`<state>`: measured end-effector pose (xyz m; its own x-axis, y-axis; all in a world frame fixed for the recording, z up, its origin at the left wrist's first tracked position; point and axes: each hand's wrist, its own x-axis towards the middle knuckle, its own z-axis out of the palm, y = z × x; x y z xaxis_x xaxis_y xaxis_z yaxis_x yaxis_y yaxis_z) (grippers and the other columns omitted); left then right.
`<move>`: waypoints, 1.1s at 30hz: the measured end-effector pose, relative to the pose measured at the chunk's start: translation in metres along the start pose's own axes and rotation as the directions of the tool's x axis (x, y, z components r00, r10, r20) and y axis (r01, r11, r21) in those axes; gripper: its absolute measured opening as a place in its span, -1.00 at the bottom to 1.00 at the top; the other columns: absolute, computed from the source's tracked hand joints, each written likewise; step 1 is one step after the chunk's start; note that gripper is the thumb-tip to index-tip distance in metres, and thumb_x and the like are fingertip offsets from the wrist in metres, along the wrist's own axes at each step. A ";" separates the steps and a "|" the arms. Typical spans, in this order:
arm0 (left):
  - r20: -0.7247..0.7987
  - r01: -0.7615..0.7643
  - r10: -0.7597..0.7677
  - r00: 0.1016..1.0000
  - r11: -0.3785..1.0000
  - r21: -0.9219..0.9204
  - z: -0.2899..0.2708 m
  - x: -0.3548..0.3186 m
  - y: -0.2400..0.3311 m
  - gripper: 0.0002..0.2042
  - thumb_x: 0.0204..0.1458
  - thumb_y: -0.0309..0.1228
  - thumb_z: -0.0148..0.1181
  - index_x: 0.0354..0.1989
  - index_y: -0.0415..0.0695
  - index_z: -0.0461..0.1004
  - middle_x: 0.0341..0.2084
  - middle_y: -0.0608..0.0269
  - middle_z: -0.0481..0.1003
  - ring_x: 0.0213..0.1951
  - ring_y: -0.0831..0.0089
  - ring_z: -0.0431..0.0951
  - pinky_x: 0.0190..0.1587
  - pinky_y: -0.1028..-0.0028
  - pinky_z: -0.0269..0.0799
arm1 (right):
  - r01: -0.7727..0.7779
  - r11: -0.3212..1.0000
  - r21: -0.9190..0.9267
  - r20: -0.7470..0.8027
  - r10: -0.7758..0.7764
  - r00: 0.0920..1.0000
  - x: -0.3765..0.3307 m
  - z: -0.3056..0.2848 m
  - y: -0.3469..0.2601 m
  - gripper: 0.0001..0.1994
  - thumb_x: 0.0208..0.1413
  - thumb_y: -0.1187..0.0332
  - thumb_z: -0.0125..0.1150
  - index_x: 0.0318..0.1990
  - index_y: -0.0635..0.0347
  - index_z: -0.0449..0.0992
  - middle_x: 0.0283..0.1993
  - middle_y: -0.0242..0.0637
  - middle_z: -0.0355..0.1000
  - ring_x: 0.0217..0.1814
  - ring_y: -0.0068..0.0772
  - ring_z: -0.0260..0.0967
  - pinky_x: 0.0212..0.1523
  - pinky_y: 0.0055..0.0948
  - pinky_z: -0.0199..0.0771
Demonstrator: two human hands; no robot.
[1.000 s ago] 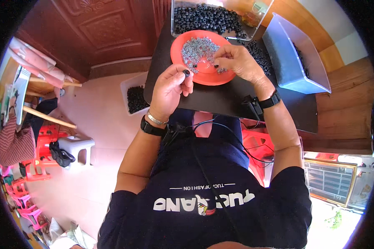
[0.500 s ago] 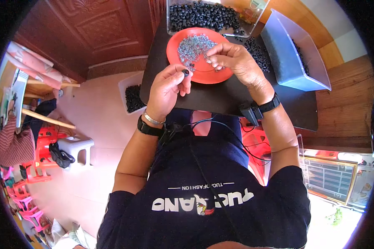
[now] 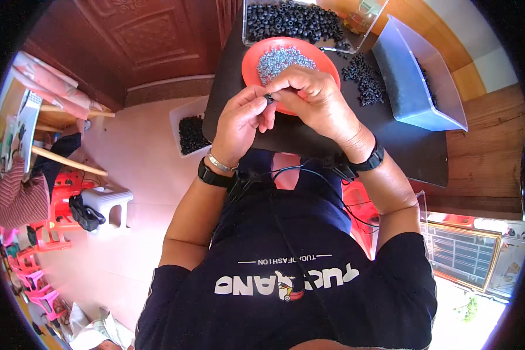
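Between the thumb and fingers of my left hand (image 3: 239, 121) is a small round black plastic part (image 3: 269, 100), held over the near edge of a red plate (image 3: 249, 65). My right hand (image 3: 324, 105) is closed in a pinch, its fingertips right at that black part. Whatever sits in the right fingertips is too small and covered to make out. On the plate lies a heap of small silver metal pieces (image 3: 283, 61), partly hidden behind the right hand.
A clear bin (image 3: 244, 36) of black ring-shaped parts stands behind the plate. Loose smaller black parts (image 3: 364, 81) lie right of it, beside a bluish bin (image 3: 417, 87). A white tub (image 3: 175, 125) of black parts sits left of the dark table (image 3: 402, 143). Cables cross my lap.
My right hand has moved left from over the silver pieces to the black part in my left hand. The left hand keeps hold of that part. The view has shifted slightly.
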<state>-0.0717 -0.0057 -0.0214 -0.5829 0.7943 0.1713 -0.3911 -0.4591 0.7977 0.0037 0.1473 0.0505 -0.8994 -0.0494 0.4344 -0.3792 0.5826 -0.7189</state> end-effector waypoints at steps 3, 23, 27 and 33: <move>-0.001 0.003 -0.003 1.000 1.000 -0.013 -0.002 0.000 -0.001 -0.77 0.16 -0.26 -0.01 -0.26 -0.18 0.43 -0.55 0.36 0.40 -0.53 0.60 0.37 -0.48 0.64 0.18 | 0.110 0.982 -0.153 -0.015 -0.114 0.993 0.000 0.002 -0.003 -0.86 0.02 0.60 0.21 -0.25 0.22 0.53 -0.34 -0.29 0.48 -0.26 -0.42 0.48 -0.23 -0.49 0.46; -0.046 0.014 -0.017 0.999 0.998 -0.059 -0.005 0.001 -0.001 -0.82 0.13 -0.30 0.00 -0.35 -0.16 0.40 -0.59 0.35 0.42 -0.55 0.60 0.40 -0.49 0.66 0.22 | 0.215 0.886 -0.411 -0.174 -0.308 0.935 -0.008 0.022 0.001 -0.82 -0.09 0.52 0.28 -0.26 0.16 0.56 -0.34 -0.28 0.47 -0.24 -0.28 0.49 -0.24 -0.39 0.52; -0.037 -0.003 0.002 0.999 0.999 -0.045 -0.003 0.000 -0.001 -0.80 0.14 -0.28 0.00 -0.34 -0.17 0.40 -0.60 0.36 0.40 -0.56 0.61 0.37 -0.51 0.65 0.18 | -0.035 0.992 0.124 -0.110 0.048 0.993 -0.010 0.015 -0.003 -0.80 -0.05 0.56 0.29 -0.21 0.17 0.56 -0.25 -0.32 0.50 -0.21 -0.42 0.47 -0.16 -0.47 0.46; -0.016 -0.018 0.017 1.000 0.999 -0.041 -0.001 0.000 -0.001 -0.78 0.15 -0.26 -0.01 -0.33 -0.18 0.41 -0.59 0.37 0.40 -0.56 0.61 0.36 -0.51 0.65 0.17 | -0.049 0.998 0.043 -0.047 0.051 0.998 -0.007 0.006 -0.001 -0.85 0.04 0.59 0.21 -0.22 0.24 0.56 -0.29 -0.31 0.50 -0.21 -0.47 0.46 -0.16 -0.49 0.43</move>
<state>-0.0722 -0.0052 -0.0227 -0.6011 0.7797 0.1753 -0.4094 -0.4888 0.7703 0.0093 0.1423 0.0446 -0.9065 0.0183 0.4218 -0.3436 0.5487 -0.7622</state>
